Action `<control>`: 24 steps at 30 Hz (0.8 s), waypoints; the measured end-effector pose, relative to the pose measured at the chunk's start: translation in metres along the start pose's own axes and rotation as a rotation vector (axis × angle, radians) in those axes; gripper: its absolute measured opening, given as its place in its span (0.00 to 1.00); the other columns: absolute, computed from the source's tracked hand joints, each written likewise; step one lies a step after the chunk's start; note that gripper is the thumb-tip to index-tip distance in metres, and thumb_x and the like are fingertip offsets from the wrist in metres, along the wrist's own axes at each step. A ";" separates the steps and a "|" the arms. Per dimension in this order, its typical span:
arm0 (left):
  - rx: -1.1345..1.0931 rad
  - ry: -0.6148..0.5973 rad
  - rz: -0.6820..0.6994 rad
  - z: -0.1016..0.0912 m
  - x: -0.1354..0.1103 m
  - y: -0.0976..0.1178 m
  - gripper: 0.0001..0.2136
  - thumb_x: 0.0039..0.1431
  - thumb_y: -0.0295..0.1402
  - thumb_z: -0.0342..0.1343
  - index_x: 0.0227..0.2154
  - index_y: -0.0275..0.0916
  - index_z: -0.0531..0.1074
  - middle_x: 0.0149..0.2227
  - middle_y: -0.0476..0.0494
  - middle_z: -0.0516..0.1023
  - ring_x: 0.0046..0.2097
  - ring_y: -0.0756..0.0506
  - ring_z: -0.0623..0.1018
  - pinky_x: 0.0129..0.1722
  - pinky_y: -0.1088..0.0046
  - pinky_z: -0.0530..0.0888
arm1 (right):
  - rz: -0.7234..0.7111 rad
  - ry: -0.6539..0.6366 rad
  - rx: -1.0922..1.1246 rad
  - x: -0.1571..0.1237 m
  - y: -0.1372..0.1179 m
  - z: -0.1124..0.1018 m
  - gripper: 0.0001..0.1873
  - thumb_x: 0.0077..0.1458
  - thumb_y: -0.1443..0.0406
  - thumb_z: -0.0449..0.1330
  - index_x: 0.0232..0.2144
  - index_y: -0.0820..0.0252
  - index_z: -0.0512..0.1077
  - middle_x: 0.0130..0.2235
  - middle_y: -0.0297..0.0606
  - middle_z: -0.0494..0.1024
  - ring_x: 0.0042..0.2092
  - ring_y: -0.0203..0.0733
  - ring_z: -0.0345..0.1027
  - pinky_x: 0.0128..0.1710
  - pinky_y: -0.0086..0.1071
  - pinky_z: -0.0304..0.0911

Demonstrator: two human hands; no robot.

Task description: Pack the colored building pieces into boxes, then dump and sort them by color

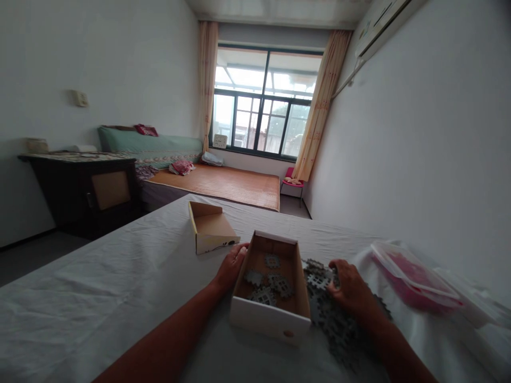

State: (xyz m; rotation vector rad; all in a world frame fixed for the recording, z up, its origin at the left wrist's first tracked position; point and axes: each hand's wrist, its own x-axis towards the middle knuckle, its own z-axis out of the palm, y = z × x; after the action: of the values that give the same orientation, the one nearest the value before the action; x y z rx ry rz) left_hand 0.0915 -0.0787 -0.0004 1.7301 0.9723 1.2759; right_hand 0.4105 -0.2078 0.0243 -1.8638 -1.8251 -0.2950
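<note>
White box (267, 321) (pink container (419, 284) nearby) stands between the hands (350, 285)

— Looking from where?
— From the wearer's head, behind and above the left hand (232, 261) and right hand (348, 285), close to both.
— Facing which way?
— Forward and down, past them, with enough reach to include the window (275, 125) far beyond.
</note>
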 end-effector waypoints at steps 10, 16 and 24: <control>-0.019 -0.015 -0.017 0.001 -0.002 0.001 0.20 0.60 0.44 0.44 0.44 0.36 0.72 0.44 0.40 0.77 0.46 0.41 0.74 0.48 0.65 0.69 | -0.322 0.315 0.540 0.004 -0.127 -0.024 0.20 0.53 0.67 0.55 0.48 0.53 0.56 0.51 0.44 0.66 0.55 0.47 0.59 0.55 0.46 0.58; -0.033 -0.041 -0.009 0.002 -0.003 0.001 0.20 0.60 0.43 0.43 0.44 0.35 0.72 0.45 0.39 0.76 0.46 0.41 0.74 0.48 0.65 0.69 | -0.443 -0.024 0.299 0.005 -0.113 -0.019 0.29 0.54 0.57 0.57 0.58 0.51 0.57 0.62 0.38 0.59 0.65 0.50 0.41 0.61 0.49 0.50; -0.014 -0.047 0.018 0.001 -0.002 0.004 0.20 0.60 0.43 0.42 0.44 0.35 0.72 0.43 0.39 0.76 0.47 0.41 0.73 0.49 0.66 0.68 | -0.052 -0.368 0.126 -0.002 -0.006 -0.011 0.39 0.43 0.52 0.63 0.58 0.53 0.62 0.60 0.43 0.63 0.61 0.54 0.52 0.59 0.48 0.51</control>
State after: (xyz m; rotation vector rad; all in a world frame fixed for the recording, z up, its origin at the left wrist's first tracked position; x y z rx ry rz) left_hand 0.0925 -0.0818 0.0023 1.7544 0.9208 1.2451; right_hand 0.4063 -0.2156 0.0340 -1.8770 -2.0781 0.1550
